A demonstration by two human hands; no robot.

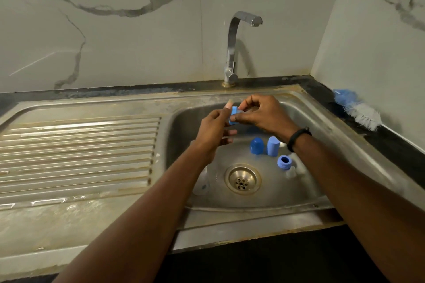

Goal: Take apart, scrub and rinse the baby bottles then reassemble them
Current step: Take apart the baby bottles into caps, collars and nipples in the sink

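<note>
Above the steel sink basin (305, 126), both my hands hold one blue screw ring (234, 115). My left hand (215, 132) grips the ring's left side with thumb and fingers. My right hand (264, 117) pinches its right side, where a pale teat seems to poke out. On the basin floor stand a dark blue dome cap (256, 145), a light blue cap (273, 145) and a second blue ring (284, 162). A clear bottle (202, 182) lies left of the drain (242, 179), partly under my left forearm. A small clear part (291, 172) lies beside the second ring.
A chrome tap (234, 48) rises behind the basin, no water running. The ribbed draining board (76, 154) fills the left. A blue-and-white bottle brush (358, 111) lies on the dark counter at the right, by the marble wall.
</note>
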